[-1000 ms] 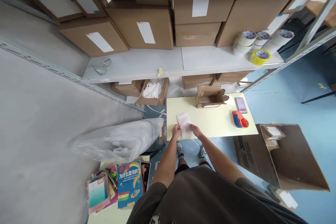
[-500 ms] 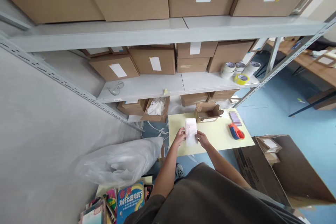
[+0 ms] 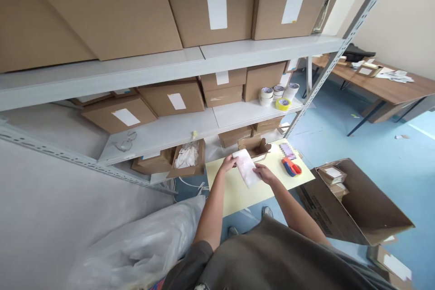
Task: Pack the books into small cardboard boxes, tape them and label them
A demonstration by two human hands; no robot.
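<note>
Between my two hands is a flat white wrapped packet (image 3: 247,170), faintly pink in places, held tilted above a pale yellow tabletop (image 3: 227,195). My left hand (image 3: 229,163) pinches its upper left edge, and my right hand (image 3: 264,173) grips its lower right side. What the wrapping contains is hidden. Just beyond the packet stands an open small cardboard box (image 3: 253,145). To the right of my right hand lies a red and blue tape dispenser (image 3: 291,167), with a blurred purple item (image 3: 287,150) behind it.
A grey metal shelf (image 3: 163,138) with cartons, tape rolls (image 3: 267,94) and glasses (image 3: 125,141) rises ahead. A box of white material (image 3: 186,156) sits lower left. A large open carton (image 3: 370,208) stands right, a plastic bag (image 3: 146,240) left.
My view has turned to the right. The packet, upright before, is now tilted, its top leaning left. Both hands still hold it.
</note>
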